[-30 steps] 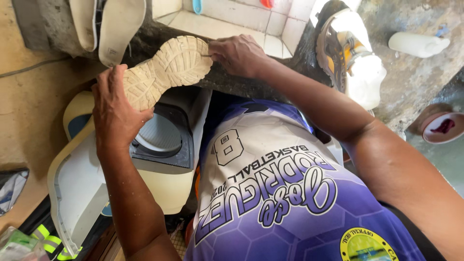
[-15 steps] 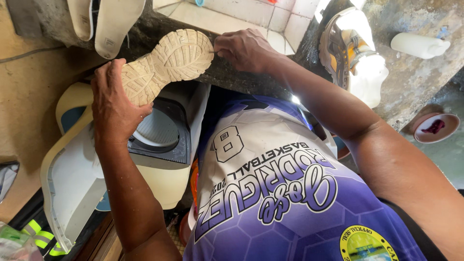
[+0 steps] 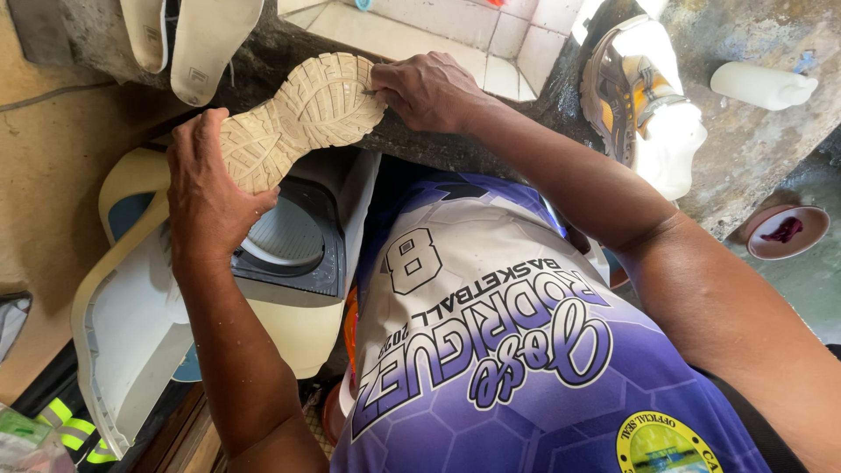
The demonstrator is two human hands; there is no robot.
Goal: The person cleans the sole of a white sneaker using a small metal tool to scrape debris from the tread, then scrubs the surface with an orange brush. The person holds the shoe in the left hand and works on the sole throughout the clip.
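1. One tan shoe (image 3: 298, 123), sole up, lies across the dark stone ledge (image 3: 455, 149) at about 11 o'clock.
2. The left hand (image 3: 206, 188) is closed around its heel end.
3. The right hand (image 3: 425, 88) pinches at the toe edge, fingers narrowed on the sole.
4. A second shoe (image 3: 618, 88) stands on the ledge at 1 o'clock.
5. Two pale insoles (image 3: 188, 35) hang at 11 o'clock.
6. One white bottle (image 3: 762, 86) lies at 2 o'clock.
7. One washing machine (image 3: 289, 254) stands below the held shoe.
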